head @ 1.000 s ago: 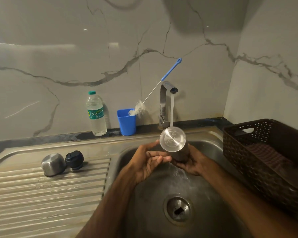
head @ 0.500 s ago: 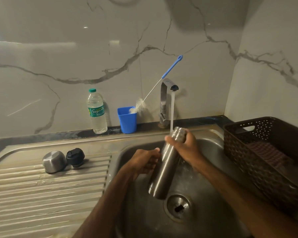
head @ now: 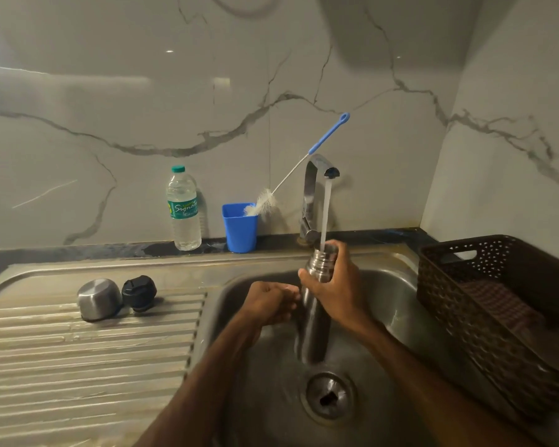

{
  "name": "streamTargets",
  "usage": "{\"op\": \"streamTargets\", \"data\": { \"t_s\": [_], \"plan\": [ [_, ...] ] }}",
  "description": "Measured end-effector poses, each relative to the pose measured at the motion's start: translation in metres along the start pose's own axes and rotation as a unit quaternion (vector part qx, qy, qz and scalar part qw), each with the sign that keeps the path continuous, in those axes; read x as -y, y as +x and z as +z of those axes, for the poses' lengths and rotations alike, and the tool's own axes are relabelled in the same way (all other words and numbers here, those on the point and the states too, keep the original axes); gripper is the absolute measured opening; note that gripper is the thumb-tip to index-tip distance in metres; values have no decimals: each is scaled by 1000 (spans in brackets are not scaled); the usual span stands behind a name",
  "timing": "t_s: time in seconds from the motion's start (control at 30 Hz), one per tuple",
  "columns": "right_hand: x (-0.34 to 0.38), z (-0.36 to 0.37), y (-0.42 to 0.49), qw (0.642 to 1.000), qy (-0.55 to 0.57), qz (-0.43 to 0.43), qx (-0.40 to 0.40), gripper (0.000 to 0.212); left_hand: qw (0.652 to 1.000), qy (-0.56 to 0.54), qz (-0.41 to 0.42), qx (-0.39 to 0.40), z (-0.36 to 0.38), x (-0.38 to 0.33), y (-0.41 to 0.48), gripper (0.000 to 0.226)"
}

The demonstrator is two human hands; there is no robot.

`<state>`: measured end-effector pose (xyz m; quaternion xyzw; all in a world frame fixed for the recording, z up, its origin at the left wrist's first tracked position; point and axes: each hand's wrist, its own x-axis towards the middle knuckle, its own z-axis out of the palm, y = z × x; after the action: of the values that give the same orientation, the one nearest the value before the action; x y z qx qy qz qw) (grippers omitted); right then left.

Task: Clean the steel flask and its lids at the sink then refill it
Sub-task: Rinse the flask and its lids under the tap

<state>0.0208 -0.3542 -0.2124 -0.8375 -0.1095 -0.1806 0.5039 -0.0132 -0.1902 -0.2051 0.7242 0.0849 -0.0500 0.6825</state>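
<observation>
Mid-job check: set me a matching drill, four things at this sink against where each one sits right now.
Things:
1 steel flask
2 black lid
3 bottle brush
4 water bottle

Places:
a on the ledge, left of the blue cup
b under the running tap, gripped by the right hand
c on the draining board, beside the steel cap
d leaning out of the blue cup

Pairs: 1-b; 2-c; 3-d; 4-a

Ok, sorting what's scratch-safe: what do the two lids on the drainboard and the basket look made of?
Domed lid: steel, satin finish, soft grey reflections. Ribbed stopper lid: matte black, likely plastic, no shine. Basket: dark brown, moulded perforated weave, probably plastic.
</observation>
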Motion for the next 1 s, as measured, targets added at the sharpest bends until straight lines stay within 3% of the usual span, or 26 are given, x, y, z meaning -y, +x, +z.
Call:
{"op": "streamTargets", "data": {
  "t_s": [0.1,0.23,0.33,0.43,0.57,0.67,0.87,0.93,1.0],
  "plan": [
    [0,4,-4,999,-43,9,26,77,1000,3,7,-4,2,-1,-1,15],
    [3,5,-2,1000,-4,3,-2,73,1000,-19,5,-2,-3,-1,0,12],
    [3,4,-6,998,-58,12,23,79,1000,-11,8,1,-2,1,-1,14],
    [3,4,0,1000,-25,-1,-11,73,1000,-7,7,9,0,0,-2,12],
    [2,3,-5,993,-105,6,44,72,1000,9,8,8,4,3,0,19],
    [8,-4,4,1000,-25,16,-4,70,1000,10,-14,21,2,2,6,31],
    [-5,-27,10,970,136,200,-34,63,972,202,-62,103,6,0,-7,59],
    [-12,-38,15,939,202,276,-40,57,971,182,-81,132,2,-3,-11,71],
    [-20,-45,16,897,261,355,-20,53,980,86,-103,147,-2,-3,-9,80]
  ]
}}
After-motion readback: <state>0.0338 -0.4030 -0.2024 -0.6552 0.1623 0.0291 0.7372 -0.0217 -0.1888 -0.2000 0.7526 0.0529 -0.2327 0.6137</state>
